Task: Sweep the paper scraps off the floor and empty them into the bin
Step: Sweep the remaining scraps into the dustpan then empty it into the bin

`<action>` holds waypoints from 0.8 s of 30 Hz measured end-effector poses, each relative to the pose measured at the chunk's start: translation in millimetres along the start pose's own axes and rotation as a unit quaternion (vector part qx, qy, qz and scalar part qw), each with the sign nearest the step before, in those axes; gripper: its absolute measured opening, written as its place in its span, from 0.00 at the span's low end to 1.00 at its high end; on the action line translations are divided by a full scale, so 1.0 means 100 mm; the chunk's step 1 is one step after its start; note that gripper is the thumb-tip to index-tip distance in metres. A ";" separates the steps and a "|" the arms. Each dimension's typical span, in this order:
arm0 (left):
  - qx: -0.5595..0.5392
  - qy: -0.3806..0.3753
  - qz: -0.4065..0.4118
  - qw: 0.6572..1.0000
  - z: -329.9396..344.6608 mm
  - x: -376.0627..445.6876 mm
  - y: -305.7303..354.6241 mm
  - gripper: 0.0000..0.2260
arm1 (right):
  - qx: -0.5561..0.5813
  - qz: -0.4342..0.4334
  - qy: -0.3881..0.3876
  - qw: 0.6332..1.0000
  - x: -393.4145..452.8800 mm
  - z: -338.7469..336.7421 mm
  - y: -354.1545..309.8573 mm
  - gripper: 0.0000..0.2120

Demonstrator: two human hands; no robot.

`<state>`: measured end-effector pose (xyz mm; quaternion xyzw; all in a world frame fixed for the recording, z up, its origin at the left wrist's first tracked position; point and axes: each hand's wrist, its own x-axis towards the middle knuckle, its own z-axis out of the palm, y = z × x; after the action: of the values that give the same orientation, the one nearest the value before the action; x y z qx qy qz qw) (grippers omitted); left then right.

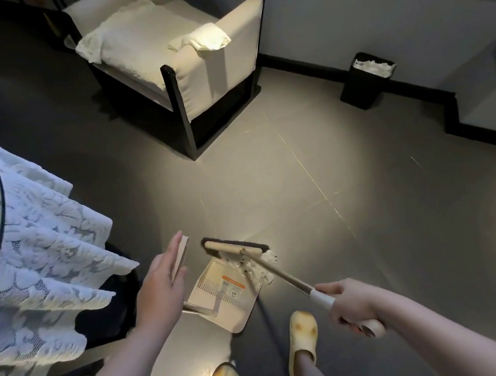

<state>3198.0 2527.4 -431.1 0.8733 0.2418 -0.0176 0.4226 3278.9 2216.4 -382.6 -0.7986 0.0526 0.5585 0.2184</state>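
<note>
A beige dustpan [221, 294] lies on the grey floor in front of my feet. My left hand [161, 284] holds its upright flat handle [183, 254], fingers straight along it and the thumb across its lower part. My right hand [352, 306] grips the end of the broom handle [282, 275]. The broom head [233, 246] rests at the dustpan's far edge. White paper scraps [268, 256] sit under the head, at the pan's mouth. The black bin [361, 88] stands by the far wall at the right, with white paper inside.
A cream armchair [185, 54] with a dark frame stands ahead. A round glass-topped table with a lace cloth [29, 244] is close on my left. A dark skirting and a wall step [450, 108] run along the right. My slippered feet [301, 339] are below the dustpan.
</note>
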 end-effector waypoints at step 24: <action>-0.105 0.005 0.002 0.994 -0.17 -0.59 -0.32 0.31 | 0.221 -0.032 0.018 0.975 -0.68 0.02 0.48 0.40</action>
<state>3129.0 2533.4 -429.9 0.8248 0.2427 0.0135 0.5105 3235.9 2163.3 -334.6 -0.7417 0.1530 0.5117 0.4058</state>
